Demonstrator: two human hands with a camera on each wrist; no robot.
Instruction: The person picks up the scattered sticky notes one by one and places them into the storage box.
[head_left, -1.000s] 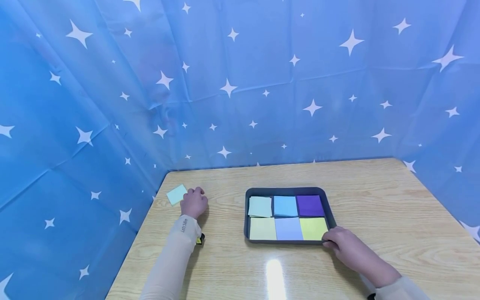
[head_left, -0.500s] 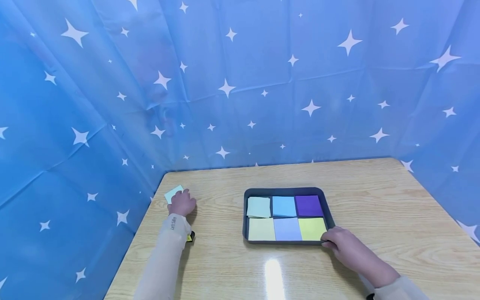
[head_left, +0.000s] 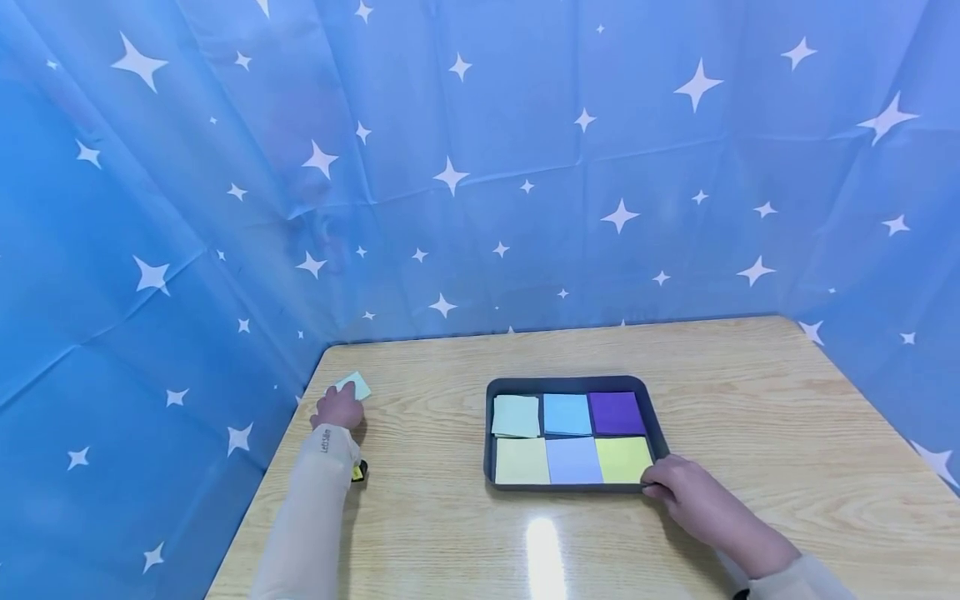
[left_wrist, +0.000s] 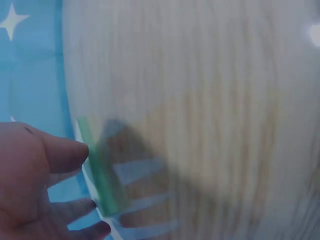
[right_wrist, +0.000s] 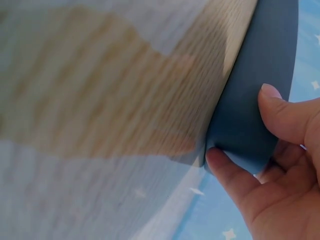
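Note:
A pale green pad of square paper notes (head_left: 356, 385) lies at the table's far left corner. My left hand (head_left: 337, 406) is over its near side and hides part of it. In the left wrist view, the thumb tip comes right to the long edge of the green pad (left_wrist: 100, 175), with other fingers extended near its lower end. My right hand (head_left: 678, 487) grips the near right corner of a dark grey tray (head_left: 570, 386). Seen from the right wrist, thumb and fingers hold the wall of the tray (right_wrist: 250, 100) between them.
Inside the tray are square paper notes: pale green (head_left: 516, 416), light blue (head_left: 567, 414), purple (head_left: 617, 412), cream (head_left: 522, 461), lavender (head_left: 574, 460) and yellow-green (head_left: 624, 458). Blue starry cloth (head_left: 525, 208) hangs behind and beside the wooden table (head_left: 420, 517).
My left hand has shifted left across the near side of the pale green pad, uncovering its right corner and covering its left part. The right hand stays on the tray's corner.

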